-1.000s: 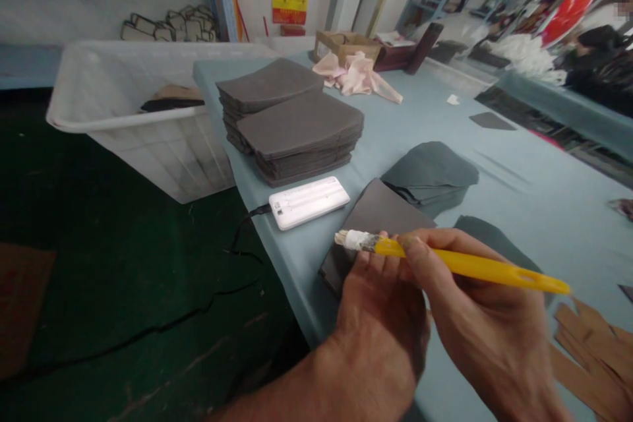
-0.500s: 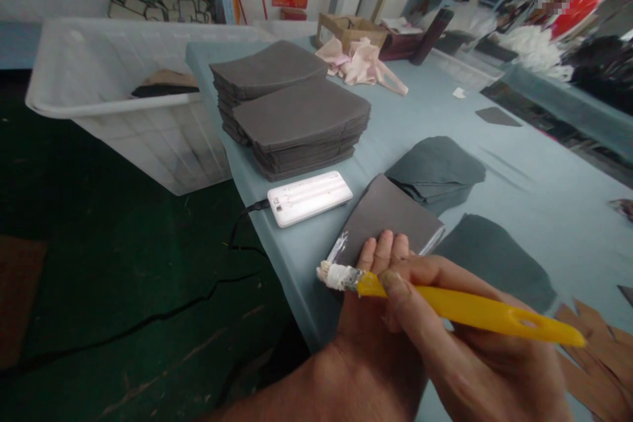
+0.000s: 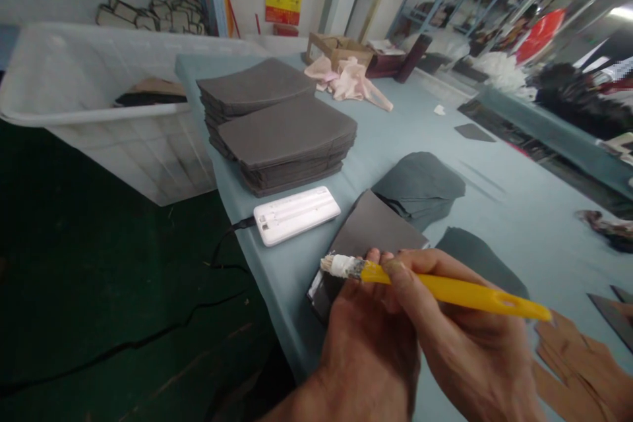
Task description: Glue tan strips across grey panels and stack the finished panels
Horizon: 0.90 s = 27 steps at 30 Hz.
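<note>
My right hand point(image 3: 445, 316) is closed around the yellow handle of a glue brush point(image 3: 455, 293). Its bristles, caked with white, point left above the edge of a dark grey panel point(image 3: 386, 224). My left hand point(image 3: 368, 323) lies beneath the brush, its fingers bent over a dark piece point(image 3: 324, 293) with a white smear along its left edge. Part of those fingers is hidden behind my right hand. A white power-bank-like device point(image 3: 297, 214) with a black cable lies just left of the panel.
Tall stacks of grey panels point(image 3: 291, 128) stand by the table's left edge. Bluish-grey pieces point(image 3: 420, 181) and brown pieces point(image 3: 573, 362) lie to the right. A white plastic bin point(image 3: 148, 151) stands beside the table; pink cloth point(image 3: 346, 79) and a cardboard box point(image 3: 339, 49) are behind.
The view has shifted slightly. My left fingers have bent and drawn back, and the white-smeared edge sits closer to me. The brush tip has risen off that edge toward the panel.
</note>
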### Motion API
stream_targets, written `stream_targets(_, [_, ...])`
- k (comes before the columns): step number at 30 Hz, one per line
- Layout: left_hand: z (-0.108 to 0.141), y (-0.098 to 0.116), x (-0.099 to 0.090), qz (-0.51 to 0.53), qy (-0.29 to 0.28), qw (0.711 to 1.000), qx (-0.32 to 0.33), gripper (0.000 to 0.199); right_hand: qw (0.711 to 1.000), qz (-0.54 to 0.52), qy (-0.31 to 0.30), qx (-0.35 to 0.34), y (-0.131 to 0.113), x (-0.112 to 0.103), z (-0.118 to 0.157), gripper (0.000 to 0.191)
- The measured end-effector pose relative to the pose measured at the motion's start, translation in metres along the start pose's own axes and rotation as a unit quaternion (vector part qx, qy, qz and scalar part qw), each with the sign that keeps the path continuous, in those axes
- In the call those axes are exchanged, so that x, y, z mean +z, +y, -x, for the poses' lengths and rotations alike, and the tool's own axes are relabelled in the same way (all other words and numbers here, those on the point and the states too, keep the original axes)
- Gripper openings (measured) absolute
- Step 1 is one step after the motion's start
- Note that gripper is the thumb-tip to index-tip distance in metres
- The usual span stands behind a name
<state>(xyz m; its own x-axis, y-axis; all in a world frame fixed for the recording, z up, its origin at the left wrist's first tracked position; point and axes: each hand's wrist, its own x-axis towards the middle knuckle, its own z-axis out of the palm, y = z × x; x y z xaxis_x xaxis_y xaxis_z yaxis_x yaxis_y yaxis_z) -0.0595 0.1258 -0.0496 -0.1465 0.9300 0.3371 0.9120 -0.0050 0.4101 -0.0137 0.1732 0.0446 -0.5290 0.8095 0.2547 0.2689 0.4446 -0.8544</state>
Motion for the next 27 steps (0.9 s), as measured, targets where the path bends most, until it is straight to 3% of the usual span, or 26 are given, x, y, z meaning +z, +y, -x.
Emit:
stream_targets(5, [0.013,-0.006,-0.023,0.03,0.029,0.998,0.045,0.059,1.0,0.019,-0.002,0.001,0.007,0.0,-0.016,0.026])
stream_targets(8, [0.013,-0.008,-0.033,0.012,0.056,0.998,0.034,0.062,0.999,0.039,0.017,-0.016,0.01,-0.001,-0.028,0.023])
stream_targets(17, [0.007,-0.007,-0.03,-0.031,0.05,0.998,0.007,0.063,0.994,0.097,0.019,-0.049,0.022,-0.006,-0.062,0.027])
stream_targets(22, [0.008,-0.007,-0.031,-0.038,0.077,0.996,0.008,0.054,0.993,0.108,0.006,-0.038,0.025,-0.01,-0.08,0.029])
stream_targets(27, [0.008,-0.006,-0.031,-0.041,0.086,0.995,0.006,0.058,0.987,0.153,0.012,-0.048,0.039,-0.014,-0.102,0.033])
